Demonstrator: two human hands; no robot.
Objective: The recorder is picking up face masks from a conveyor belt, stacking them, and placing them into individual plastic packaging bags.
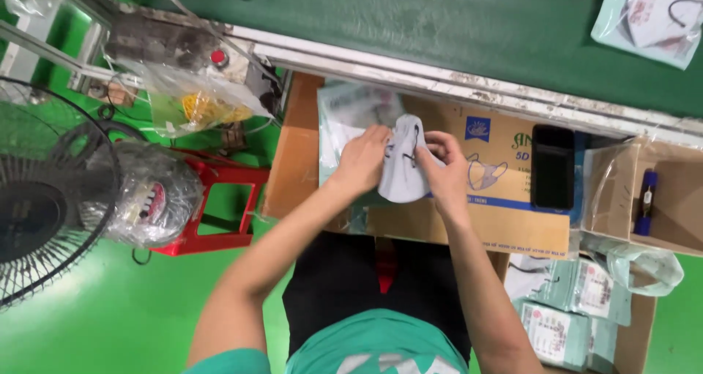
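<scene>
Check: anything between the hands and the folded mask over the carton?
Nothing visible. Left hand and right hand both already grip the pale folded mask directly, above the cardboard carton.

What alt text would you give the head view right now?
Both hands, left hand and right hand, hold a folded grey face mask over a cardboard box. A black phone lies on the box; packaged masks sit lower right.

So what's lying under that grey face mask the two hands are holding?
Under the grey face mask, held by the left hand and right hand, lies a flat cardboard box and a clear packet. The mask hides whatever sits directly beneath it.
</scene>
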